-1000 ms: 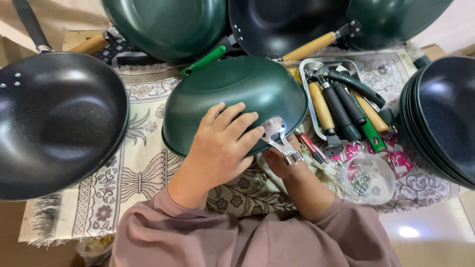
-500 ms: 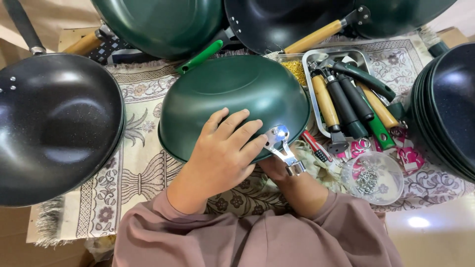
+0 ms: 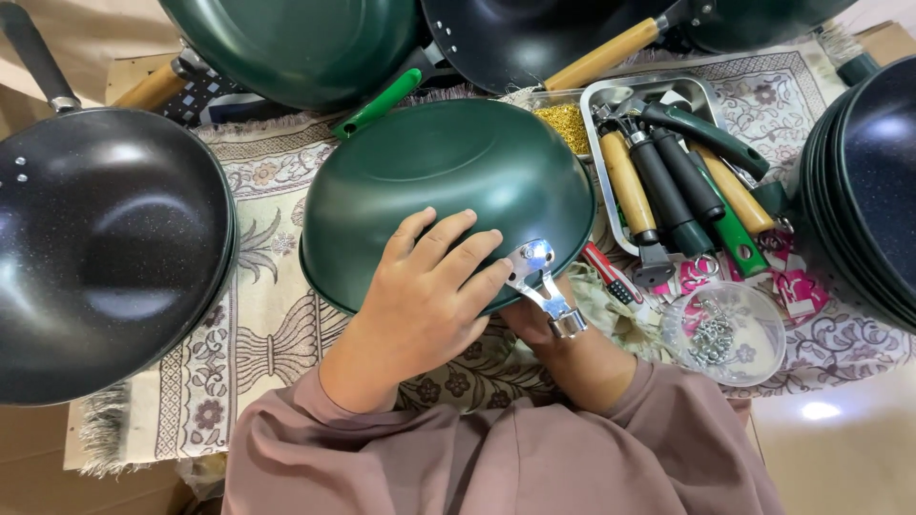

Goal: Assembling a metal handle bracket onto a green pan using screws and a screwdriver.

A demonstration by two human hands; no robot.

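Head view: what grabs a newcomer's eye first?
An upturned green pan sits mid-frame on a patterned mat, the left hand spread flat on it. At its near rim a shiny metal bracket sticks out over the mostly hidden right hand. To the right, a steel tray holds loose handles.

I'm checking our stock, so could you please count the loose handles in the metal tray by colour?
Wooden handles: 2
Black handles: 2
Green handles: 2
Total: 6
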